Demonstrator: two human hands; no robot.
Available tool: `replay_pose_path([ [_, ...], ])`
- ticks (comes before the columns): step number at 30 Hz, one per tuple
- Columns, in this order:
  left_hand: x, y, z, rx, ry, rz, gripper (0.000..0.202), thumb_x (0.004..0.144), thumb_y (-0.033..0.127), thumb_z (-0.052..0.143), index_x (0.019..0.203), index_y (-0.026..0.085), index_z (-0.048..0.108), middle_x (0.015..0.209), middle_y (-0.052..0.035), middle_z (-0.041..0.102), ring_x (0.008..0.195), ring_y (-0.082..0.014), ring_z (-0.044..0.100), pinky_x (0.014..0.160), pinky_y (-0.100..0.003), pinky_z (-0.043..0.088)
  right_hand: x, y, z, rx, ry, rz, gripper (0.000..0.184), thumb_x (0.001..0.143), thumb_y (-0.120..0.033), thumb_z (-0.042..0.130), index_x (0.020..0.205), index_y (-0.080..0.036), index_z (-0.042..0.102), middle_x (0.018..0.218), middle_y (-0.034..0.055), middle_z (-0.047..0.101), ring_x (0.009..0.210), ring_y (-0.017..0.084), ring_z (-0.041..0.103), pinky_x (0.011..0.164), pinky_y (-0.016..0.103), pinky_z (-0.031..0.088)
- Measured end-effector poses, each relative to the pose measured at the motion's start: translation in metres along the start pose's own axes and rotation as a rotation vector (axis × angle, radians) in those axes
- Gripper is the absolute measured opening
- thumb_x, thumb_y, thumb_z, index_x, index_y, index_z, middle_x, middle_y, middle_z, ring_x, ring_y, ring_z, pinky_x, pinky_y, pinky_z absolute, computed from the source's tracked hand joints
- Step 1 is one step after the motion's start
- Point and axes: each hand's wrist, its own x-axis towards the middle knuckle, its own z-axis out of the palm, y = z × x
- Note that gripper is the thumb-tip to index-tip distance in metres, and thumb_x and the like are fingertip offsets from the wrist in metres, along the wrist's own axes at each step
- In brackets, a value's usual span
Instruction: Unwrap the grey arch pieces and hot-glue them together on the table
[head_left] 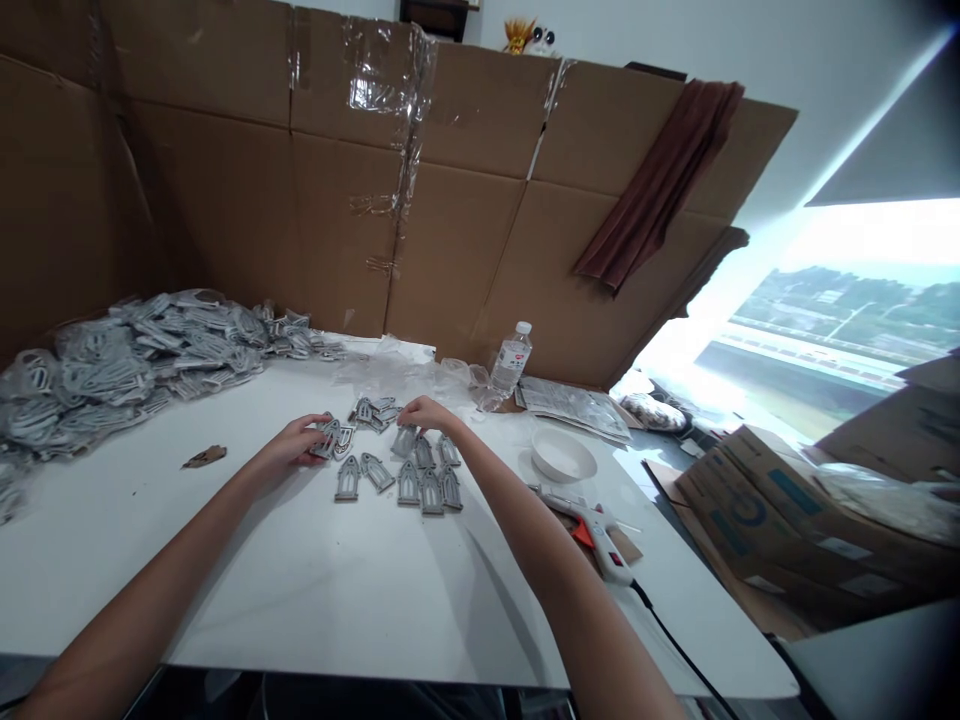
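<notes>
My left hand [294,444] has its fingers on a grey arch-shaped cutout piece [327,439] and appears to grip it. My right hand [427,413] is bunched at the top of another arched piece [404,441], and I cannot tell whether it holds that piece. Between my hands, several matching grey arched pieces [409,482] lie flat in loose rows on the white table [300,590]. A small tangle of similar pieces [373,412] sits just beyond them.
A large heap of grey pieces in plastic [135,355] lies at the far left against a taped cardboard wall [337,220]. To the right are a hot glue gun [592,530], a white bowl [562,455], a water bottle [512,362] and flattened cardboard boxes [780,530].
</notes>
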Motion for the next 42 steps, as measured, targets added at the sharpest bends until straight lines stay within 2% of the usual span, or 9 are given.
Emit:
replay_pose_path([
  [5, 0.000, 0.002, 0.005, -0.020, -0.070, 0.032, 0.067, 0.062, 0.023, 0.076, 0.124, 0.017, 0.052, 0.092, -0.0074, 0.066, 0.071, -0.0151, 0.064, 0.058, -0.024, 0.055, -0.002, 0.002, 0.000, -0.027, -0.030, 0.010, 0.020, 0.069, -0.018, 0.062, 0.083, -0.015, 0.076, 0.078, 0.0033, 0.071, 0.069, 0.013, 0.061, 0.059, 0.017, 0.045],
  [9, 0.004, 0.006, 0.020, -0.021, -0.174, 0.055, 0.066, 0.066, 0.026, 0.073, 0.128, 0.019, 0.050, 0.100, -0.0083, 0.066, 0.082, -0.0171, 0.066, 0.070, -0.029, 0.057, -0.004, -0.009, 0.005, -0.030, 0.023, -0.040, 0.021, 0.066, -0.012, 0.064, 0.082, -0.014, 0.076, 0.088, 0.0042, 0.072, 0.085, 0.016, 0.063, 0.070, 0.018, 0.045],
  [15, 0.009, 0.013, 0.060, 0.072, -0.245, 0.100, 0.061, 0.074, 0.028, 0.065, 0.131, 0.013, 0.048, 0.106, -0.0128, 0.066, 0.092, -0.0227, 0.066, 0.077, -0.034, 0.057, -0.009, -0.023, 0.009, 0.098, -0.030, -0.093, 0.037, 0.083, -0.027, 0.057, 0.118, -0.019, 0.064, 0.092, 0.0026, 0.070, 0.076, 0.012, 0.063, 0.058, 0.016, 0.045],
  [18, 0.014, 0.011, 0.070, 0.189, -0.243, 0.156, 0.060, 0.074, 0.027, 0.061, 0.131, 0.011, 0.049, 0.102, -0.0131, 0.067, 0.095, -0.0249, 0.066, 0.074, -0.033, 0.057, -0.009, -0.022, 0.012, 0.140, -0.056, -0.070, 0.036, 0.086, -0.025, 0.052, 0.119, -0.016, 0.062, 0.086, 0.0035, 0.069, 0.069, 0.011, 0.062, 0.051, 0.015, 0.044],
  [24, 0.029, 0.006, 0.034, 0.603, -0.043, 0.351, 0.049, 0.064, 0.022, 0.060, 0.112, 0.014, 0.062, 0.107, -0.0098, 0.066, 0.094, -0.0240, 0.063, 0.077, -0.031, 0.051, -0.002, -0.011, 0.019, 0.121, -0.018, -0.047, 0.031, 0.083, -0.019, 0.056, 0.111, -0.015, 0.068, 0.073, 0.0017, 0.066, 0.058, 0.010, 0.056, 0.049, 0.016, 0.042],
  [28, 0.027, 0.005, 0.010, 0.879, -0.030, 0.432, 0.040, 0.059, 0.025, 0.064, 0.098, 0.017, 0.070, 0.099, -0.0067, 0.067, 0.092, -0.0249, 0.062, 0.083, -0.031, 0.047, 0.004, -0.009, 0.022, 0.071, 0.036, -0.061, 0.031, 0.079, -0.016, 0.057, 0.108, -0.015, 0.070, 0.079, 0.0030, 0.069, 0.061, 0.011, 0.058, 0.057, 0.019, 0.045],
  [33, 0.022, 0.003, 0.014, 1.113, -0.030, 0.470, 0.042, 0.059, 0.033, 0.068, 0.098, 0.016, 0.071, 0.104, -0.0115, 0.065, 0.100, -0.0294, 0.059, 0.084, -0.033, 0.045, 0.005, -0.012, 0.025, -0.004, 0.049, -0.126, 0.023, 0.073, -0.014, 0.063, 0.093, -0.017, 0.076, 0.092, 0.0020, 0.072, 0.084, 0.014, 0.064, 0.074, 0.017, 0.045],
  [38, 0.020, 0.007, 0.019, 1.229, -0.043, 0.482, 0.046, 0.062, 0.021, 0.061, 0.107, 0.016, 0.069, 0.107, -0.0147, 0.066, 0.103, -0.0305, 0.059, 0.085, -0.033, 0.044, 0.006, -0.015, 0.026, -0.068, 0.052, -0.121, 0.022, 0.072, -0.016, 0.063, 0.089, -0.020, 0.076, 0.090, 0.0000, 0.073, 0.085, 0.014, 0.064, 0.072, 0.016, 0.044],
  [42, 0.016, 0.021, 0.018, 1.234, -0.070, 0.521, 0.036, 0.071, 0.020, 0.052, 0.101, 0.017, 0.071, 0.108, -0.0125, 0.067, 0.103, -0.0272, 0.060, 0.088, -0.030, 0.044, 0.010, -0.019, 0.027, -0.128, 0.101, -0.037, 0.021, 0.070, -0.019, 0.063, 0.088, -0.017, 0.074, 0.090, 0.0037, 0.072, 0.083, 0.016, 0.063, 0.066, 0.019, 0.043],
])
